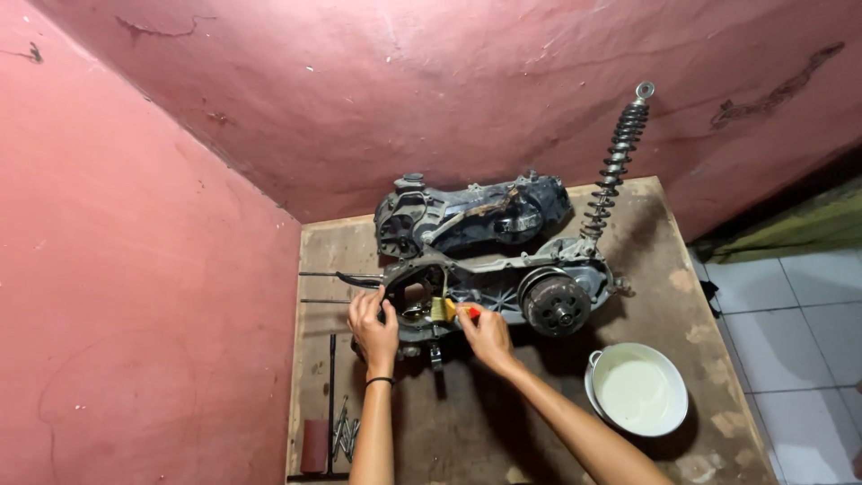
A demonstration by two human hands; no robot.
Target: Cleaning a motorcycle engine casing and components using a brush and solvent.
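A grimy scooter engine casing (503, 286) lies on a worn wooden table (646, 269), its clutch drum (557, 305) exposed at the right. My left hand (373, 328) rests on the casing's left end, fingers curled against the metal. My right hand (485, 334) pinches a small tool with a red and yellow handle (453, 310) at the casing's open left cavity. A black bracelet circles my left wrist.
A removed dark cover (471, 216) lies behind the engine. A coil shock absorber (615, 162) leans against the pink wall. A white enamel bowl (637, 391) sits front right. Long rods (337, 277) and loose bolts (343, 436) lie at the table's left. Tiled floor shows right.
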